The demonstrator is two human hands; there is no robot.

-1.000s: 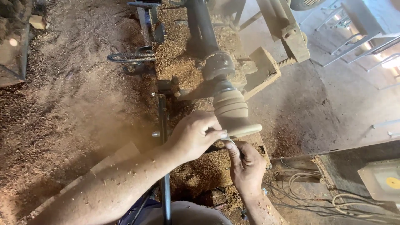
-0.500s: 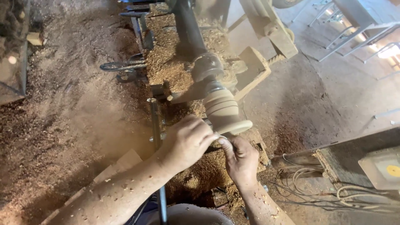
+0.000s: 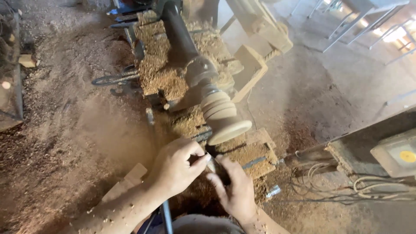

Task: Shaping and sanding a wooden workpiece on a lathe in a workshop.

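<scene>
A pale turned wooden workpiece (image 3: 223, 119), stepped in rings and flaring to a disc at its near end, sits on the dark spindle (image 3: 180, 39) of a lathe at centre scene. Just near of the disc, the left hand (image 3: 175, 169) pinches a thin cutting tool (image 3: 211, 164) between thumb and forefinger, fingers curled closed around it; the right hand (image 3: 236, 188) lies half open against the tool from the right, steadying it, though how firmly it holds cannot be told. The step in hand appears to be shaping the disc's face. The next move likely calls for a steady tool tip against the wood. Heaped sawdust (image 3: 169, 73) covers the lathe bed; cables (image 3: 329, 182) trail at right.
</scene>
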